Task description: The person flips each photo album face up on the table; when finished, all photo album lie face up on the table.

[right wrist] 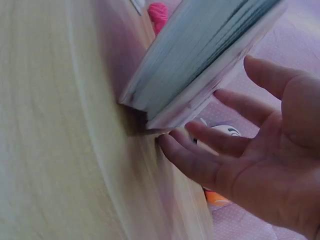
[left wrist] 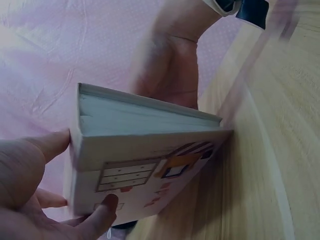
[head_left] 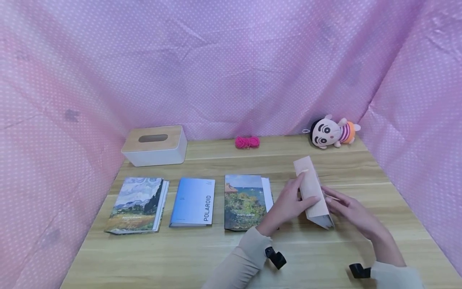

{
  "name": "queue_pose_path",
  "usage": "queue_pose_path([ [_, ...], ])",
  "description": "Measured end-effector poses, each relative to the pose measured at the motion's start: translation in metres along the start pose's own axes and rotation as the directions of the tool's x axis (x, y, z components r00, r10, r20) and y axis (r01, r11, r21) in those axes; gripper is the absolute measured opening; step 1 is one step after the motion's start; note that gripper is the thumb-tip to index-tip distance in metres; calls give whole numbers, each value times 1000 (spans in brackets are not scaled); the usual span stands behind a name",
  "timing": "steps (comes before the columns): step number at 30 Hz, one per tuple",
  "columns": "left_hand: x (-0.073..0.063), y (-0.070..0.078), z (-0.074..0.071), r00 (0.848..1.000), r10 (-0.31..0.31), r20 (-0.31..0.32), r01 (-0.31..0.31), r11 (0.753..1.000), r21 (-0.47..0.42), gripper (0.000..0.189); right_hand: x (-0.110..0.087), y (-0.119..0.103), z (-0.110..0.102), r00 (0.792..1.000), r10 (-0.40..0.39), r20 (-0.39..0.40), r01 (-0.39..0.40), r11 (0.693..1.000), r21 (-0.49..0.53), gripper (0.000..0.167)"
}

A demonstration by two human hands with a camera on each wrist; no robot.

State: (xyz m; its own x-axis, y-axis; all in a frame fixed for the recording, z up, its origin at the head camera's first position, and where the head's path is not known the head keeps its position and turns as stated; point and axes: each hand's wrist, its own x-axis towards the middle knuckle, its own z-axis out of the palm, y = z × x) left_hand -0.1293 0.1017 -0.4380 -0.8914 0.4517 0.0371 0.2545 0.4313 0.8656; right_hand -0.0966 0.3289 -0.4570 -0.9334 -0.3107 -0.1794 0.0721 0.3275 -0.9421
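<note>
A thick pale-pink photo album [head_left: 313, 188] stands tilted on the table, spine up, its page edges lower down. My left hand [head_left: 290, 202] grips it at the spine, thumb on one side and fingers on the other. In the left wrist view, the cover of the album [left wrist: 170, 175] shows printed drawings. My right hand [head_left: 355, 210] is beside the opposite cover with fingers loosely extended. In the right wrist view, the fingertips of the right hand [right wrist: 255, 135] are at or close to the cover; contact is unclear.
From left to right lie a landscape-cover album [head_left: 135, 204], a blue Polaroid album [head_left: 193, 202] and a garden-cover photo album [head_left: 243, 200]. Behind them are a tissue box [head_left: 159, 156], pink yarn [head_left: 247, 142] and a plush doll [head_left: 333, 132]. Pink dotted cloth [head_left: 231, 68] encloses the table.
</note>
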Motion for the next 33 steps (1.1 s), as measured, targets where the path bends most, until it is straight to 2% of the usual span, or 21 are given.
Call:
queue_pose_path([
  [6,-5,-8,-10,997,-77,9,77,997,29,80,4,-1,4,995,94,-25,-97,986,-135,62],
  [14,-12,-15,-19,983,-174,60,170,983,71,82,7,-2,7,992,118,-54,-128,964,-231,73],
  [21,-15,-18,-13,964,-253,76,251,967,43,82,10,-2,7,988,137,-72,-152,943,-295,79],
  [28,-15,-22,-7,961,-271,59,266,961,80,76,10,1,7,991,107,-83,-129,930,-344,79],
  [33,-14,-23,-4,952,-299,59,294,952,84,73,10,3,6,993,82,-82,-107,925,-364,78],
])
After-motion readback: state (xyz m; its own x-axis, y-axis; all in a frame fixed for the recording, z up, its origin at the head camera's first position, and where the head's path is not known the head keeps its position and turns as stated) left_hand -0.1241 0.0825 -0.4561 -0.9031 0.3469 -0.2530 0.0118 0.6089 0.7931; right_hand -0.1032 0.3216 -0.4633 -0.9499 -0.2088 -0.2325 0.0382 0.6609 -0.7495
